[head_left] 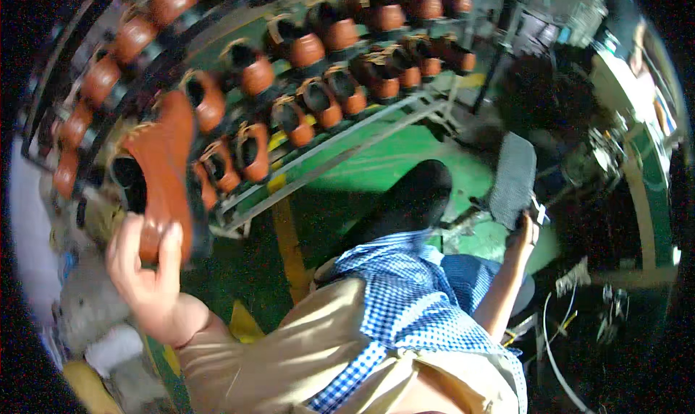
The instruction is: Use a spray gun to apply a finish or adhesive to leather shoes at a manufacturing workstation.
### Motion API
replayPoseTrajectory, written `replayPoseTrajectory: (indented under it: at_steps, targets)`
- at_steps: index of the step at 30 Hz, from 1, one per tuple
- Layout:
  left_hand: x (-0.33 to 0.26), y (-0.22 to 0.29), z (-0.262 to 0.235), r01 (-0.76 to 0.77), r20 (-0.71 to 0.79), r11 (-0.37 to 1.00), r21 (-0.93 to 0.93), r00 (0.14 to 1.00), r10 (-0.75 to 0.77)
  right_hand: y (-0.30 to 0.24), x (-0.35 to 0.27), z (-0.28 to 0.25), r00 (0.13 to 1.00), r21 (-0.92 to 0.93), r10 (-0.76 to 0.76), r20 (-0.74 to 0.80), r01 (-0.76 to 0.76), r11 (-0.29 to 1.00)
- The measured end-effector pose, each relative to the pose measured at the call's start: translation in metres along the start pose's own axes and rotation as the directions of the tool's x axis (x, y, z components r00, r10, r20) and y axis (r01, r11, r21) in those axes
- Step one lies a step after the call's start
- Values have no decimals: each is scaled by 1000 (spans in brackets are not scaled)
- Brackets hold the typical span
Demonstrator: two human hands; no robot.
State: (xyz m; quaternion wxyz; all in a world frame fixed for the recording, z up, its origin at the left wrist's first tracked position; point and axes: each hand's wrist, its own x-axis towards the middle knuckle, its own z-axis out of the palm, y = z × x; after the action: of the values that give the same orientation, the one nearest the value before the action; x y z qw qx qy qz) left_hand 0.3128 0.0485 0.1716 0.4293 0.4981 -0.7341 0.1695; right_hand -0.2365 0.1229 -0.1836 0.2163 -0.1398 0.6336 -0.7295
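Note:
At the left, my left hand [148, 269] is closed on the toe end of an orange-brown leather shoe [170, 175]. The shoe has a dark sole and pale laces, and its toe points toward me. Over on the right, my right hand [527, 234] has its fingers bent at the lower end of a grey, textured oblong piece [512, 179] that looks like a shoe sole. Something dark and a small white bit show beside those fingers; whether a shoe upper lies beneath the grey piece is hidden.
A metal rack [340, 150] ahead carries rows of similar orange-brown shoes [308, 50]. Another rack of shoes [101, 77] curves along the far left. Machinery [604, 157] stands at the right, with a white hose [554, 356] below. My knee [431, 179] juts over the green floor [347, 175].

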Motion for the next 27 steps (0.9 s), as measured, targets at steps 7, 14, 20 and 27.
replayPoseTrajectory:
  at_steps: [7,14,20,27]
  targets:
    - [43,94,176,-91,352,718,-690,825,443,-51,-62,45,997,35,-63,44,62,997]
    - [27,247,296,-383,56,332,-862,579,814,-44,-72,36,997,105,18,79,-27,994]
    - [1,254,302,-374,110,260,-890,376,920,-55,-93,10,962,-334,-274,17,264,905]
    - [-4,242,273,-311,175,320,-895,415,893,-24,-85,25,970,-755,-224,95,217,619]
